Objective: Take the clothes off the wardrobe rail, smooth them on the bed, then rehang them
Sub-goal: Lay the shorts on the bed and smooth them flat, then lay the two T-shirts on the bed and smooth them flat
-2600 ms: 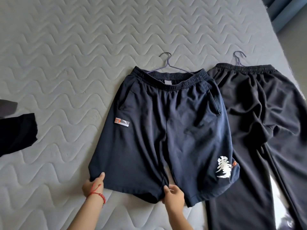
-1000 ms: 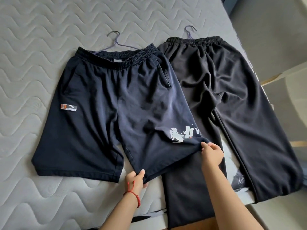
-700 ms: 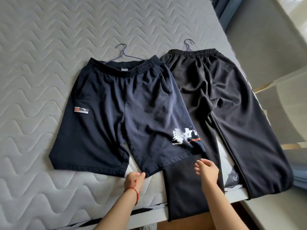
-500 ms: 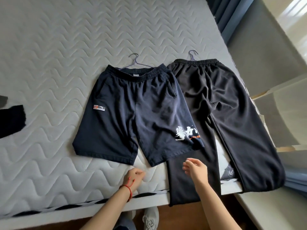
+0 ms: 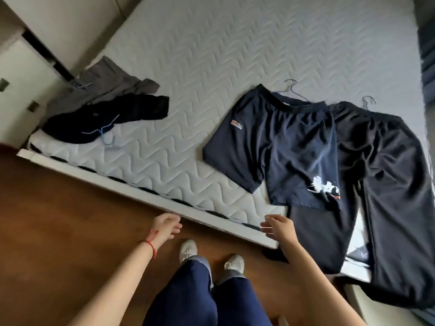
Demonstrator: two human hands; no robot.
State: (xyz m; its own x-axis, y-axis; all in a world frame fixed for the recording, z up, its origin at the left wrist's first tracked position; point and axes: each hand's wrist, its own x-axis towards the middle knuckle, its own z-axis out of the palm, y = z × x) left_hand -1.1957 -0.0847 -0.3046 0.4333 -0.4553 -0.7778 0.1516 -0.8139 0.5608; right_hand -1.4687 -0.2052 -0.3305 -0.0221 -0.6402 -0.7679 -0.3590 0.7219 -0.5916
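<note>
Navy shorts [image 5: 277,147] lie flat on the bed [image 5: 211,55], up beyond my right hand [image 5: 279,228], their hem overlapping the black trousers [image 5: 388,172] just to that hand's right. Both of my hands hang over the wooden floor [image 5: 58,220] with fingers loosely spread, holding nothing; my left hand [image 5: 166,228] wears a red string at the wrist. Far up and left of it, a crumpled dark garment [image 5: 106,118] and a grey one [image 5: 110,78] sit near the mattress corner.
</note>
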